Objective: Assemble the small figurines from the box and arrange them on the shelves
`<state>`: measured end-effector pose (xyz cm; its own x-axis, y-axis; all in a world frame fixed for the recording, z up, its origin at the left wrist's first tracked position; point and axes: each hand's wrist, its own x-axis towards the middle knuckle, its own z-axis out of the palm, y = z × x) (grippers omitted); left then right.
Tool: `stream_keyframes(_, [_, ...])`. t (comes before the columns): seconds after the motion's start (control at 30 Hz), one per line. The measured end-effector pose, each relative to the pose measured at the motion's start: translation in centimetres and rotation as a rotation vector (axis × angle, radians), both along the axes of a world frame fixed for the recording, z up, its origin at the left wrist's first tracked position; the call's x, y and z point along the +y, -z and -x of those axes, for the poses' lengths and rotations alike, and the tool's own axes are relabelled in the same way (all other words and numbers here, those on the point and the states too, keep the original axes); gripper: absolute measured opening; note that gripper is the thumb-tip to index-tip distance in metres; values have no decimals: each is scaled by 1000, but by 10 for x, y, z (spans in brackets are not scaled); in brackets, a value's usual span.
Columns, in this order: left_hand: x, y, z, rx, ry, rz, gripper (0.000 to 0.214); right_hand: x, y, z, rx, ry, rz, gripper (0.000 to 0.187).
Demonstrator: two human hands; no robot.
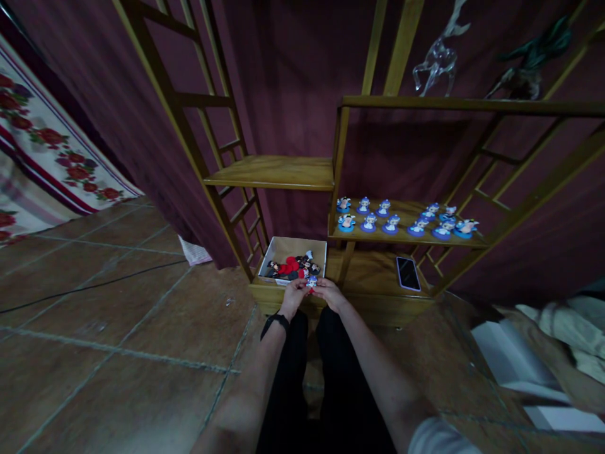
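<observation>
Between my two hands is a small figurine (pixel 311 282) with a blue-and-white top and a red base. My left hand (pixel 293 296) pinches it from the left, and my right hand (pixel 331 294) grips its other side. Just beyond the hands, an open cardboard box (pixel 299 243) holds several jumbled red, black and white figurines (pixel 288 267). Two groups of small blue, purple and white figurines (pixel 369 222) stand upright on the shelf (pixel 401 236) up and to the right.
A phone (pixel 408 273) lies on the lowest board, right of the box. A glass deer (pixel 437 60) and a dark green statue (pixel 529 63) stand on the upper shelf. The wooden frame (pixel 170 126) rises at left. A black cable (pixel 94 285) crosses the tiled floor.
</observation>
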<state>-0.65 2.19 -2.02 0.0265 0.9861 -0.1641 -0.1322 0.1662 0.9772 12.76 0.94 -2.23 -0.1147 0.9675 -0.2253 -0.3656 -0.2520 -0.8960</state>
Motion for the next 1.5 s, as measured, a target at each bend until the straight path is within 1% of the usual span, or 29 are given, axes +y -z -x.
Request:
stream_keyframes(0.13, [0,0,-1,2,3,-19,24,1,2,1,-5,32,6,30])
stream_keyframes(0.3, [0,0,-3,9,-1,-43,25,1,2,2,-27,42,-4,33])
stream_keyframes(0.47, [1,-2,-4,44,-25,-64,27,0,2,2,-44,48,-26,32])
stream_keyframes(0.53, [-1,-4,-4,105,-34,-100,29,1,3,2,-50,49,-40,32])
stream_keyframes(0.67, [-11,-9,-6,289,-9,-209,32,1,3,2,-98,75,-83,31])
stream_keyframes(0.8, [-23,-16,-8,380,-9,-210,35,0,2,-1,-152,77,-120,29])
stream_keyframes(0.93, [-27,-19,-9,360,-23,-221,37,-1,1,-4,-176,69,-152,28])
stream_keyframes(1.03, [-23,-17,-9,343,-39,-234,35,-1,2,-4,-185,66,-168,26])
stream_keyframes(1.1, [-17,-15,-8,295,-49,-197,32,-1,3,-3,-185,68,-145,27])
stream_keyframes(1.17, [-10,-13,-7,239,-24,-138,30,-1,3,-2,-167,62,-107,30])
stream_keyframes(1.3, [0,-6,-3,149,99,-46,22,1,5,0,-152,38,-56,32])
stream_keyframes(1.43, [3,-1,2,76,116,1,12,2,7,2,-124,21,-45,30])
stream_keyframes(1.5, [3,-1,2,59,111,12,11,3,8,2,-106,26,-38,27])
